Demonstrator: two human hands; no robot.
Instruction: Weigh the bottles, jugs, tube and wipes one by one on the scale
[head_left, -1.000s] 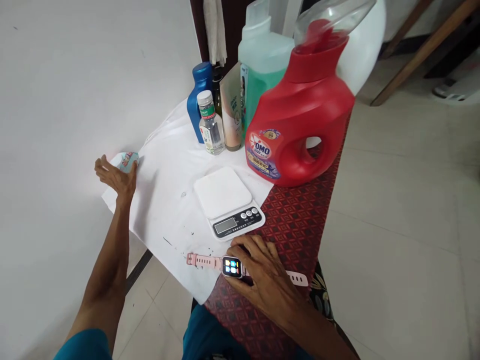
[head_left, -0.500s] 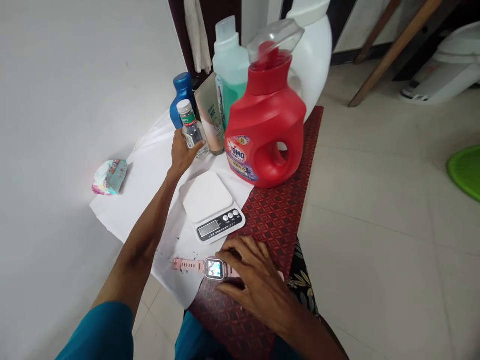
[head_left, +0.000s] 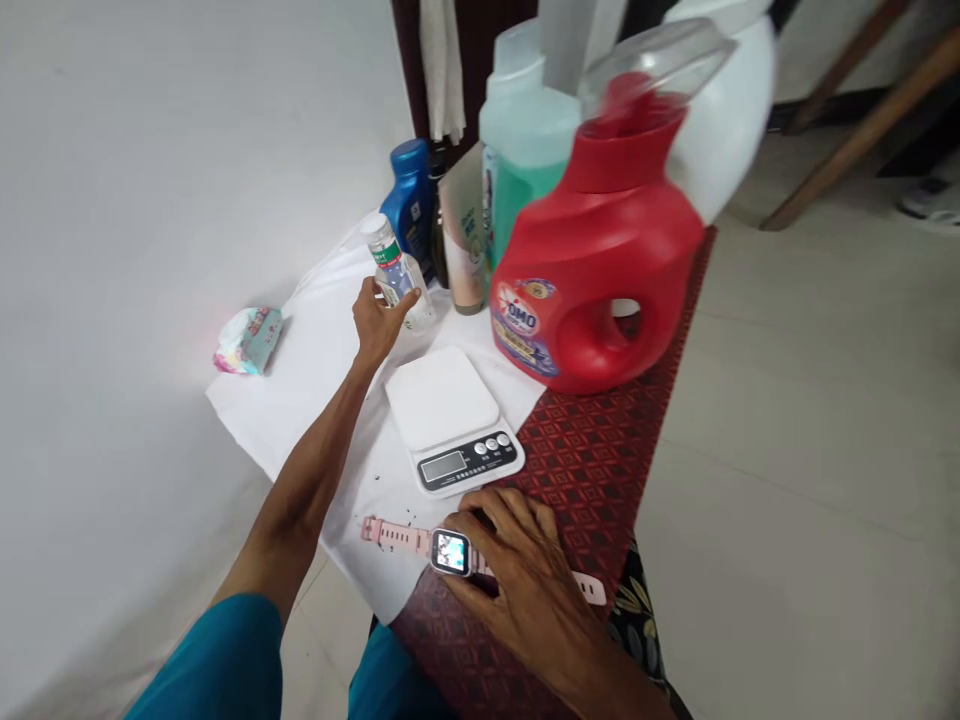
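Observation:
My left hand (head_left: 381, 318) is closed around a small clear plastic bottle (head_left: 406, 268) with a white cap and a green and red label. The bottle leans to the left over the white cloth. Lower down, my right hand (head_left: 517, 570) grips a pink smartwatch (head_left: 450, 553) at its lit face, with thumb and forefinger on either side. The palm hides part of the strap, whose ends stick out left and right. Between the two hands lies a white digital kitchen scale (head_left: 441, 398) with a blank display and nothing on its plate.
A red OMO detergent jug (head_left: 592, 260) stands behind the scale. Beside it are a green liquid bottle (head_left: 525, 165), a white jug (head_left: 731, 110), a beige tube (head_left: 466, 245) and a blue bottle (head_left: 410, 200). A tissue pack (head_left: 251, 341) lies near the wall. Dark specks dot the cloth.
My left hand has drawn the clear bottle away from the blue bottle and tilted it. The right hand stays at the watch. The whole view has shifted a little.

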